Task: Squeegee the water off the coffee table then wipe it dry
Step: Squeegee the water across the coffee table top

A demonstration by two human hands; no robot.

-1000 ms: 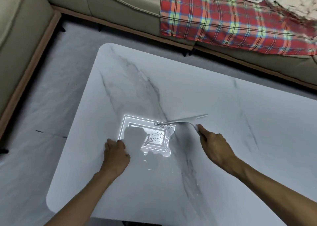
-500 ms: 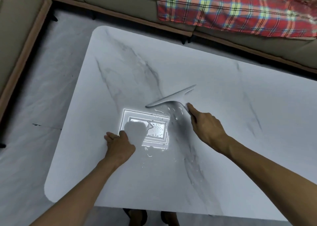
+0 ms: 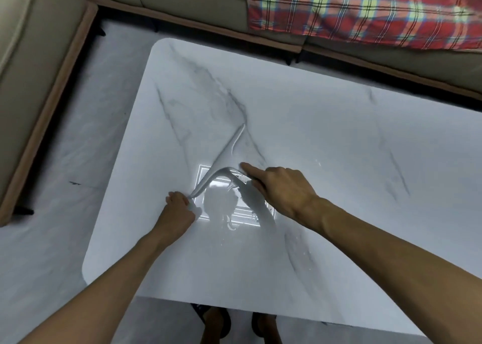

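Gripping a pale grey plastic squeegee (image 3: 224, 158) mid-tabletop, the right hand (image 3: 281, 187) has fingers clasped round its handle; the left hand (image 3: 178, 208) is fisted beside the blade's near end. Water could spill off the white marble tabletop (image 3: 313, 124) edge.

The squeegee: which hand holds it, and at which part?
The right hand holds the squeegee by its handle; the left hand holds nothing visible.
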